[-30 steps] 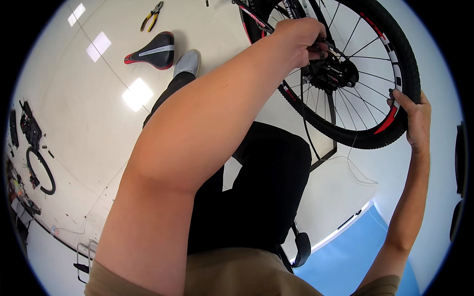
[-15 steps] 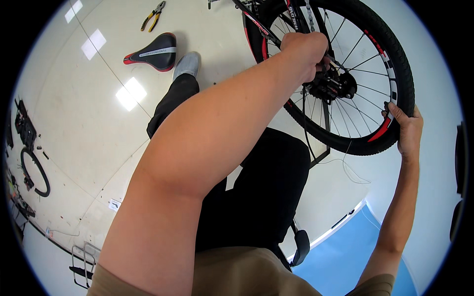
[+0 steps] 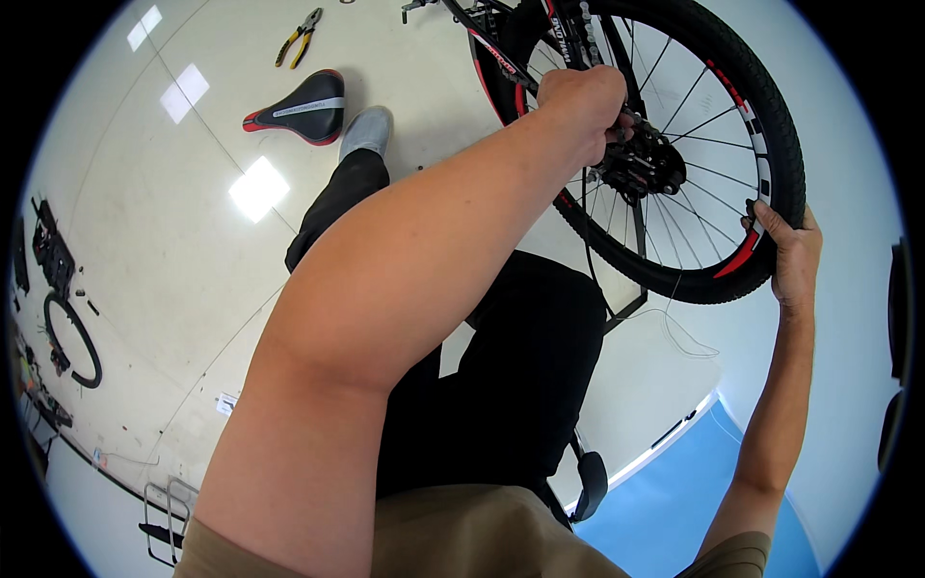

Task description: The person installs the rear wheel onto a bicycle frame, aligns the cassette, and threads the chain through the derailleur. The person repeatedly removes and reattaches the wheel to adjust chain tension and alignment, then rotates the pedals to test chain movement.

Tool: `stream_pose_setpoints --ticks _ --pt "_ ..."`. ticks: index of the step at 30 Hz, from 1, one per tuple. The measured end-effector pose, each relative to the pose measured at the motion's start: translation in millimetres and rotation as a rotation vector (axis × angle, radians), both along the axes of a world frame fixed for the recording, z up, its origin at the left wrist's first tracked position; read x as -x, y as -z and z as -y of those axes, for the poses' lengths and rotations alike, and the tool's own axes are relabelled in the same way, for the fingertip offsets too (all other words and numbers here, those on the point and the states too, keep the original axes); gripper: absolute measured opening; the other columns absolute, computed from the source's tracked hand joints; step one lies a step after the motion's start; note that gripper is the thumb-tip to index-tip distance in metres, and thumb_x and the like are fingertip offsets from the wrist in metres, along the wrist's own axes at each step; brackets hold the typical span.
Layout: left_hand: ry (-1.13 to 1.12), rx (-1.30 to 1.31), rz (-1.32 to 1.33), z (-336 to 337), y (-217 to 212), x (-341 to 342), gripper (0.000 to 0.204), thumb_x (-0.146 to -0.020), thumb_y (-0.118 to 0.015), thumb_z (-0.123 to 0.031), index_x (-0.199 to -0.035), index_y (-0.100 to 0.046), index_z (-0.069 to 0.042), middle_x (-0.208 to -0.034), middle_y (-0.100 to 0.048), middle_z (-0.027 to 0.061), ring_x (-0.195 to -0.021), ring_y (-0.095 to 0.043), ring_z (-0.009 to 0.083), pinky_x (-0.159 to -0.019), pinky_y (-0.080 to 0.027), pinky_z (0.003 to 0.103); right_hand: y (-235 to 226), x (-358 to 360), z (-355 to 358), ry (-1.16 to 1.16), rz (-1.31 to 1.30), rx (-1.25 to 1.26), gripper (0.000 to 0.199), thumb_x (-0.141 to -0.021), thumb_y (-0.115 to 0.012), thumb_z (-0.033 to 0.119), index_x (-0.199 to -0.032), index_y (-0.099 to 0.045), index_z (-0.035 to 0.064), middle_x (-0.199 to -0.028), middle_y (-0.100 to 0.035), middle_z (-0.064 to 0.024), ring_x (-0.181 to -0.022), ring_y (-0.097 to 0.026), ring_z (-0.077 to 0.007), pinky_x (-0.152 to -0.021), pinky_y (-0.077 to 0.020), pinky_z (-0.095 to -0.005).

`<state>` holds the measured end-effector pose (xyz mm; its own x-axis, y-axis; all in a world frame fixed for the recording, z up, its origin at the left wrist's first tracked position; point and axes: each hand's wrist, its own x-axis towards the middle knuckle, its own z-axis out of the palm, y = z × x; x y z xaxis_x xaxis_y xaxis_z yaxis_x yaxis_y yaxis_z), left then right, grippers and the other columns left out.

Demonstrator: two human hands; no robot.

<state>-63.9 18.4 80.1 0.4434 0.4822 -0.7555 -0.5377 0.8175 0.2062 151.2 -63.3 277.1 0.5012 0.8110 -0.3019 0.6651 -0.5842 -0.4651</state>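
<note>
Wheel (image 3: 674, 144) shifted | left hand (image 3: 578, 101) fisted at hub (fingertips hidden) | right hand (image 3: 792, 255) clamps tyre (image 3: 785, 144)

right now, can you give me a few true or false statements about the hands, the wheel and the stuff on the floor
1. The right hand holds the tyre. True.
2. The left hand rests on the saddle. False: it is at the wheel's hub; the saddle lies apart on the floor.
3. Pliers lie on the floor beyond the saddle. True.
4. The saddle is mounted on the bike. False: it lies on the floor, beside a grey shoe.
</note>
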Motion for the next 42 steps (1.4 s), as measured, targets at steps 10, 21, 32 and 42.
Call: stream_pose_setpoints --ticks 10,21,32,42 --pt "-0.003 0.002 -0.018 3.8 3.5 -1.9 0.012 -0.089 -0.056 0.003 -0.098 -0.052 0.011 -0.091 -0.055 0.0192 -0.064 -0.060 0.0245 -0.060 -0.062 0.038 -0.9 -5.6 -2.1 0.034 -0.058 0.025 0.035 -0.090 -0.082 0.012 -0.116 -0.066 -0.0049 -0.097 -0.074 -0.0140 -0.082 -0.071 -0.0211 -0.078 -0.0599 -0.0344" --pt "-0.018 0.052 -0.046 8.0 3.7 -4.2 0.017 -0.091 -0.052 -0.001 -0.102 -0.056 0.011 -0.088 -0.061 0.0190 -0.066 -0.062 0.0244 -0.057 -0.059 0.038 4.3 -11.1 4.1 -0.014 -0.090 -0.041 0.034 -0.090 -0.082 0.012 -0.115 -0.066 -0.0051 -0.098 -0.073 -0.0133 -0.085 -0.071 -0.0219 -0.081 -0.0607 -0.0354" --pt "0.123 0.010 -0.132 11.1 28.1 -22.2 0.012 -0.087 -0.050 -0.003 -0.097 -0.055 0.002 -0.086 -0.056 0.0135 -0.069 -0.062 0.0263 -0.062 -0.062 0.040 25.8 -8.9 18.0 -0.035 0.049 -0.060 0.021 -0.081 -0.082 0.007 -0.096 -0.069 0.0000 -0.073 -0.065 -0.0029 -0.065 -0.059 -0.0104 -0.059 -0.0462 -0.0293" --pt "0.281 0.039 -0.210 27.9 102.7 -40.7 0.025 -0.084 -0.046 0.002 -0.107 -0.055 0.002 -0.102 -0.062 0.0167 -0.084 -0.064 0.0309 -0.074 -0.058 0.044 101.5 -30.2 52.8 -0.143 0.052 -0.145 0.032 -0.079 -0.088 0.016 -0.103 -0.070 0.0049 -0.078 -0.071 -0.0154 -0.068 -0.068 -0.0307 -0.066 -0.0541 -0.0374"
